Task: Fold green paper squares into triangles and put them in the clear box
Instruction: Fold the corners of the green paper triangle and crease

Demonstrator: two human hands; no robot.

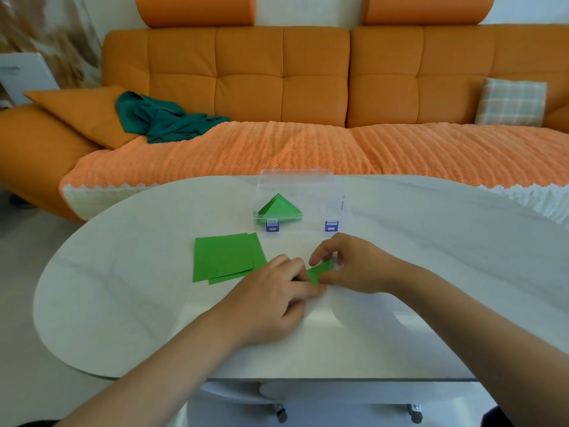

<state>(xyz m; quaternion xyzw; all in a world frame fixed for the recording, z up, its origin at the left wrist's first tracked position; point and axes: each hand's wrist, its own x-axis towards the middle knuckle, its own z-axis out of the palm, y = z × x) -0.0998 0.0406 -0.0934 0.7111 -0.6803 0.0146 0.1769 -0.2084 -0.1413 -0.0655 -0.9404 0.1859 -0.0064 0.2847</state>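
Observation:
A green paper piece (pixel 318 272) lies on the white table (pixel 431 272), mostly hidden between my hands. My left hand (pixel 277 297) presses down on its left part with curled fingers. My right hand (pixel 351 266) pinches its right end between thumb and fingers. A small stack of flat green paper squares (pixel 224 257) lies just left of my hands. Behind them stands the clear box (pixel 326 195) with purple latches, lid open, holding folded green triangles (pixel 278 209) in its left half.
An orange sofa (pixel 277 87) with an orange textured cover runs behind the table. A dark green cloth (pixel 163 118) and a plaid cushion (pixel 511 101) lie on it. The table's near edge is close below my forearms.

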